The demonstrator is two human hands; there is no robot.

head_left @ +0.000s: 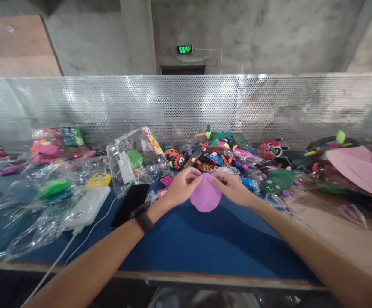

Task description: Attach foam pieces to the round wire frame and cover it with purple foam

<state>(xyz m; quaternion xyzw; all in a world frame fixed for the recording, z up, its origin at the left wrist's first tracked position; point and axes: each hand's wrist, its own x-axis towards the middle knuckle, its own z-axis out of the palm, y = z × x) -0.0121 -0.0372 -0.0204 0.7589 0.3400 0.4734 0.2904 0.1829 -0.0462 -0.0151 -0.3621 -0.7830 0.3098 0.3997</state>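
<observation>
A thin, roundish sheet of purple modelling clay (206, 196) hangs between my two hands, above the blue table top. My left hand (186, 185) pinches its upper left edge between thumb and fingers. At the upper right edge, my right hand (232, 186) grips the same sheet, with the thumb on the near face. Some of the fingertips are hidden behind the clay. Just beyond my hands lies a heap of colourful clay figures (216, 158). A dark phone (131, 204) rests left of my left wrist, which wears a black band.
Left are a white power bank (88, 207) with a cable, plastic wrapping (22, 222) and a yellow clay face (98, 180). A clear bag (134, 158) stands behind. On the right are a green clay figure (277, 181) and a pink sheet (362, 169). A perforated metal panel (186, 98) borders the back.
</observation>
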